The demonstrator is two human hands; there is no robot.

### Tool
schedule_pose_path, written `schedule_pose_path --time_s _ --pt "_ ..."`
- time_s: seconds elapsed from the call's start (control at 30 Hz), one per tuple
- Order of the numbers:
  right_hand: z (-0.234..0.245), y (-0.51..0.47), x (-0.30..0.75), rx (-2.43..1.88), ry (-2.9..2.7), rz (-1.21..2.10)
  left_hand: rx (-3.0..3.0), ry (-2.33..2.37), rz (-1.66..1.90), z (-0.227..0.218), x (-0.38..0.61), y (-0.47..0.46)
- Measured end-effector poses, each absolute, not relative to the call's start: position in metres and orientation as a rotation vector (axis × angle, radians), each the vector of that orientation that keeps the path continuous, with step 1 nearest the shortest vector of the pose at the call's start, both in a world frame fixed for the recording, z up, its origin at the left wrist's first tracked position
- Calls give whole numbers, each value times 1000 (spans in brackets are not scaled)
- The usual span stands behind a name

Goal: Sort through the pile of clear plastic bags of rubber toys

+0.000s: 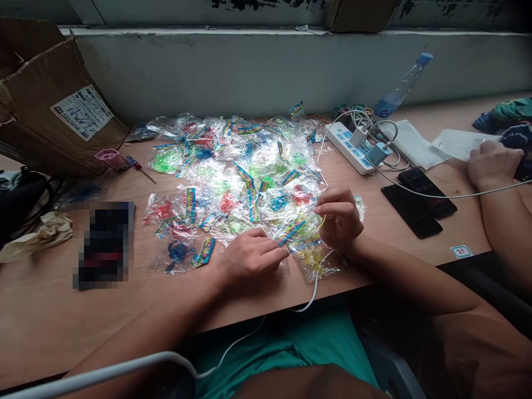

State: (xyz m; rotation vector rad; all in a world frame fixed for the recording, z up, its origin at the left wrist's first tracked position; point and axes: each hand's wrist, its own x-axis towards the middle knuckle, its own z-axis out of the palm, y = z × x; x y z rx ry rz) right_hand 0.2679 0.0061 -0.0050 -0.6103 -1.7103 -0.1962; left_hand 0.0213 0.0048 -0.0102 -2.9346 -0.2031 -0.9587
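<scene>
The left hand (249, 260) and right hand (338, 217) pinch a clear plastic toy packet (291, 231) between clenched fingers, near the tabletop's (50, 299) front edge. A heap of similar packets (233, 177) lies beyond; a white cable (316, 285) and power strip (347, 147) lie right.

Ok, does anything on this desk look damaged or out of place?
The cardboard box at the far left looks damaged, with its flap torn and sagging. A screwdriver also looks out of place, lying loose beside the heap of plastic-bagged toys.
</scene>
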Motion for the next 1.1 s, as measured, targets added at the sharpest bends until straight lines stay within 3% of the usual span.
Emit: schedule_pose_path --time_s 0.3,0.9,1.1 --pt "-8 2 265 -579 -1727 -131 -2887 -199 -1200 -4 22 0" --pt "-2 -9 256 -140 -2088 42 -2650 -698 -1513 1 23 -8" --pt "-8 -13 253 -307 -2038 31 -2714 -671 -1496 0 24 -5"
